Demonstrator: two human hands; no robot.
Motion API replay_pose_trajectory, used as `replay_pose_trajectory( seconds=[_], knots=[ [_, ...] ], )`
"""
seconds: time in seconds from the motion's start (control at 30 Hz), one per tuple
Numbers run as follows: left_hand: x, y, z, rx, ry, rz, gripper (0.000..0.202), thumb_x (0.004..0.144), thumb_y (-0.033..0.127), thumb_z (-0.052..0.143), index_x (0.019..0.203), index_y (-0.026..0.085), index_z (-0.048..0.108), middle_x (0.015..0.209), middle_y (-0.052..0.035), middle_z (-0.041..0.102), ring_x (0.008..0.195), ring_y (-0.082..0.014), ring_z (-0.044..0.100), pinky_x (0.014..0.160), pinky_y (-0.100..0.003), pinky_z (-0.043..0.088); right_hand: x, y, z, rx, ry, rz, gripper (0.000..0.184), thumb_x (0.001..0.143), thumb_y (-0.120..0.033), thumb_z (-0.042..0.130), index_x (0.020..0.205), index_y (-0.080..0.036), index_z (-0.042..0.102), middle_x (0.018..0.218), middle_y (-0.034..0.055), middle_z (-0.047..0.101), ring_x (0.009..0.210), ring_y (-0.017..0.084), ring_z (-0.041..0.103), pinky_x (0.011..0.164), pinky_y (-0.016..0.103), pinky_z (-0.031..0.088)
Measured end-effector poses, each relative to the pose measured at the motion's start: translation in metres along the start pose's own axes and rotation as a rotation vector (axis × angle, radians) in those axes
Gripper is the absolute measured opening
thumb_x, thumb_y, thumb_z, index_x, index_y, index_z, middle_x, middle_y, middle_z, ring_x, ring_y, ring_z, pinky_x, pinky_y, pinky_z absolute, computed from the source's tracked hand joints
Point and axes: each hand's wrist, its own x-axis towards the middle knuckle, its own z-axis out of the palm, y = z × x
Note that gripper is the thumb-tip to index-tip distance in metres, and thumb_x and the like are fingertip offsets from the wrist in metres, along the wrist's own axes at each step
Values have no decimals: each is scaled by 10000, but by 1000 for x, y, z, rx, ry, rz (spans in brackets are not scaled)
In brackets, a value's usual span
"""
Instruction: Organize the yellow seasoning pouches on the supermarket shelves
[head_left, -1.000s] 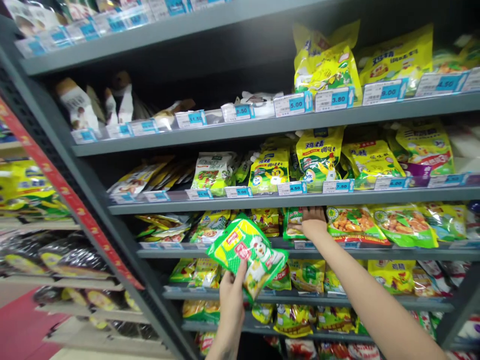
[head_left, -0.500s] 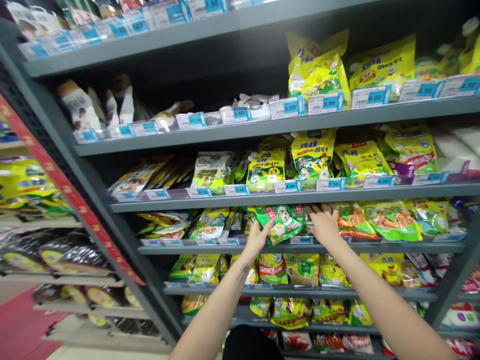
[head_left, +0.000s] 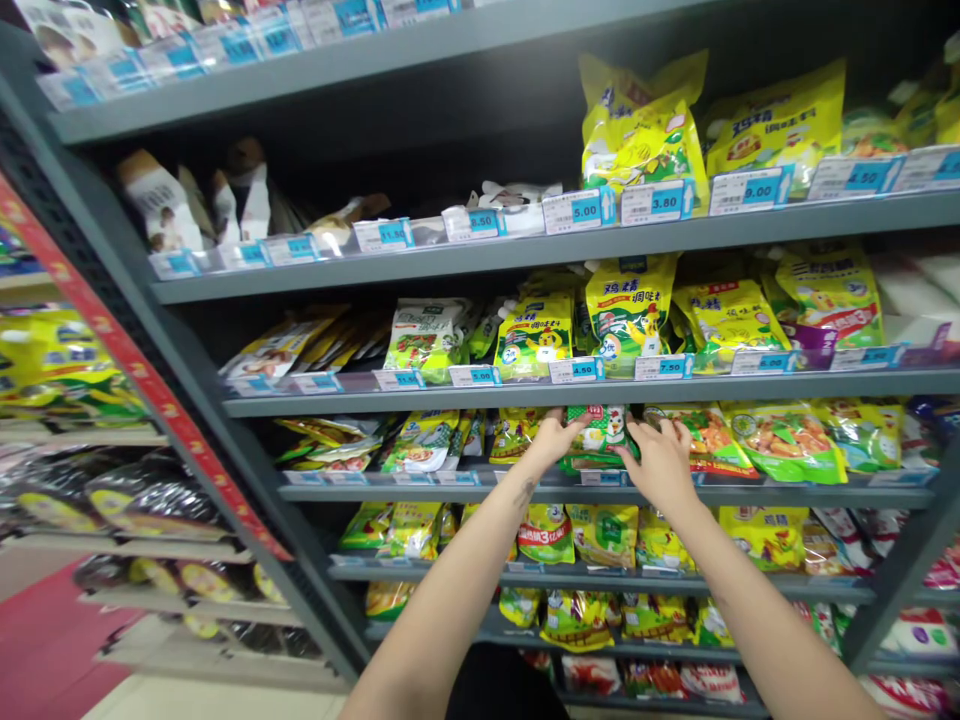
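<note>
Between my two hands a green seasoning packet (head_left: 604, 432) with a white chicken on it stands in the third shelf row, just behind the price strip. My left hand (head_left: 553, 440) grips its left side, thumb towards the front. My right hand (head_left: 661, 455) is at its right side, thumb and fingers curved around that edge. A yellow seasoning packet (head_left: 516, 432) lies to the left of my left hand. An orange and yellow packet with a food picture (head_left: 709, 438) is right beside my right hand, partly covered by it.
Above my hands runs a grey shelf edge (head_left: 525, 398) with price tags. More yellow packets (head_left: 628, 305) fill the row over it, and others (head_left: 546, 532) sit on the shelf below. At the left, a red-trimmed shelf post (head_left: 142, 370) separates another rack of bagged goods (head_left: 150, 490).
The green packet has moved right and back into the row and stands straighter. My left hand followed it rightward; my right hand has come onto its right side.
</note>
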Motion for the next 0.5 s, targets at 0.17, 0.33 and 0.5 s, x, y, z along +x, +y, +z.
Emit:
replay_pose_trajectory(
  seconds=[0.17, 0.33, 0.5],
  knots=[
    [-7, -8, -1, 0, -56, 83, 422, 774, 415, 698, 1070, 129, 605, 1110, -137, 685, 1045, -274, 633, 930, -372, 473, -6, 2, 1, -95, 114, -17, 483, 888, -374, 643, 1322, -204, 514, 1332, 20, 543, 1227, 277, 376, 1061, 471, 218],
    [-32, -25, 0, 18, -14, 159, 444, 809, 411, 675, 1141, 130, 583, 1148, -146, 666, 1063, -280, 628, 948, -407, 473, -15, -2, 1, -126, 106, -94, 670, 898, -317, 631, 1481, -312, 301, 1523, 15, 307, 1363, 240, 277, 1070, 437, 243],
    [-36, -25, -5, 112, -38, 127, 413, 819, 418, 659, 1118, 139, 604, 1110, -125, 683, 1023, -273, 641, 924, -392, 487, -11, -4, -5, -117, -1, -219, 706, 873, -270, 572, 1503, -320, 257, 1561, 14, 207, 1427, 260, 172, 1107, 452, 226]
  ],
)
